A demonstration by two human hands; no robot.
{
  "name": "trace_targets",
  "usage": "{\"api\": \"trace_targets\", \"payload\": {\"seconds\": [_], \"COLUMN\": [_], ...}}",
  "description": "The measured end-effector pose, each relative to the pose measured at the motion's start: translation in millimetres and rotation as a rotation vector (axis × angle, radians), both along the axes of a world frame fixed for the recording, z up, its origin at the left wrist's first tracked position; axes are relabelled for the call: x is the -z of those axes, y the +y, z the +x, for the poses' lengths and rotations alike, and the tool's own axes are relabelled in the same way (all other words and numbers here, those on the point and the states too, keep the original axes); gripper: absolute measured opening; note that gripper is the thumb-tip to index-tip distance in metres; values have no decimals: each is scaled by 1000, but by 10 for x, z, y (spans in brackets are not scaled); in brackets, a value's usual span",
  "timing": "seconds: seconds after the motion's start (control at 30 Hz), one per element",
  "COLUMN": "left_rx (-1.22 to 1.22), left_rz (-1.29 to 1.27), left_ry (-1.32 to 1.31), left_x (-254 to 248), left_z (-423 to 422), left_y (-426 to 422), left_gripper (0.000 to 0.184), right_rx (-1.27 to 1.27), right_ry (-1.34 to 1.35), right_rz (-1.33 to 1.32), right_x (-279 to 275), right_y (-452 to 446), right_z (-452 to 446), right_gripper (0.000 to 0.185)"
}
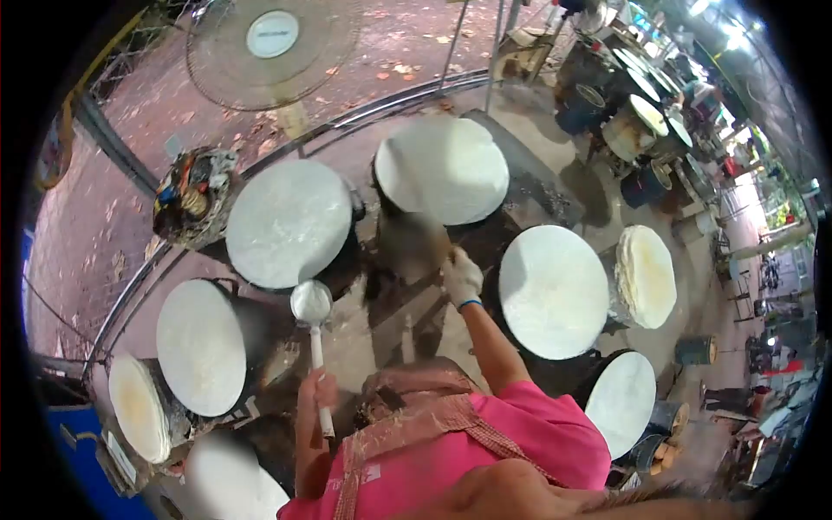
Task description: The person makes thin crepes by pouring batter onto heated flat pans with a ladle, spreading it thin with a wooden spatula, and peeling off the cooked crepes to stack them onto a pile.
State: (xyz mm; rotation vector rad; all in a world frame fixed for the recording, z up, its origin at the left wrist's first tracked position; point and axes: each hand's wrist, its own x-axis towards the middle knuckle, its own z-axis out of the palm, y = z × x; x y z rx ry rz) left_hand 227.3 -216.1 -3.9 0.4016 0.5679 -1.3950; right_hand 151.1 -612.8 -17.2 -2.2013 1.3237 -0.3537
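My left hand (318,390) is wrapped round the long pale handle of a ladle (311,303), whose round bowl looks coated in white. The bowl is near the lower edge of a round white-covered griddle (290,224). My right hand (463,277), in a whitish glove with a blue band at the wrist, is closed at the centre. A brownish, blurred piece shows at its fingers, beside a dark smeared patch; its kind cannot be made out. Above that hand is another white-topped griddle (442,171), and to its right a third griddle (555,292).
Stacks of thin round white sheets (646,277) stand at the right and far left (139,409). More white rounds (201,347) surround me. A bin of rubbish (196,195) and a fan (273,52) are at the upper left. Buckets (646,185) stand at the upper right.
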Motion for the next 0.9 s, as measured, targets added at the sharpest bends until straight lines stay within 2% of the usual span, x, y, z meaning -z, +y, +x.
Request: {"api": "trace_targets", "payload": {"seconds": [0.03, 0.07, 0.13, 0.17, 0.2, 0.23, 0.27, 0.3, 0.37, 0.43, 0.47, 0.57, 0.67, 0.73, 0.8, 0.9], "left_rx": [-31, -65, -24, 0, -93, -130, -172, -212, -27, 161, 211, 158, 131, 145, 114, 293], "left_rz": [89, 184, -6, -98, -75, -35, 4, 41, 151, 215, 173, 12, 141, 144, 185, 140], "left_ry": [31, 52, 144, 199, 410, 382, 359, 327, 105, -73, 8, 331, 385, 310, 312, 425], "left_x": [9, 7, 346, 447, 185, 150, 141, 114, -230, -349, -396, -86, -189, -250, -272, -157], "left_z": [-99, -166, -266, -287, -357, -380, -440, -446, -334, -231, -177, -8, 72, 105, 155, 383], "left_y": [-129, -212, -275, -329, -533, -615, -682, -772, -1103, -1245, -1294, -1326, -1475, -1490, -1498, -1427], "left_gripper": [40, 40, 40, 40, 39, 35, 31, 28, 37, 38, 38, 30, 35, 29, 19, 34], "right_rx": [95, 128, 252, 266, 296, 379, 368, 381, 420, 394, 381, 311, 231, 178, 131, 95], "right_ry": [39, -212, -202, -375, -263, -103, 16, 14, -4, 26, 43, 103, 98, 110, 98, 133], "right_rz": [1, 162, 130, 180, 101, -82, -19, 26, 130, 248, 299, 155, 83, 3, 62, 157], "right_x": [7, -160, 92, 100, 37, -41, 5, 67, -44, -360, -453, -212, -242, -231, -298, -404], "right_y": [-230, -367, -913, -1061, -1174, -1184, -1272, -1291, -1191, -987, -936, -795, -655, -567, -487, -310], "right_z": [-175, -416, -875, -1111, -1339, -1515, -1732, -1899, -2055, -2063, -2073, -2271, -2288, -2343, -2417, -2379], "right_gripper": [36, 37, 38, 38, 38, 41, 46, 46, 47, 45, 44, 44, 37, 32, 33, 34]}}
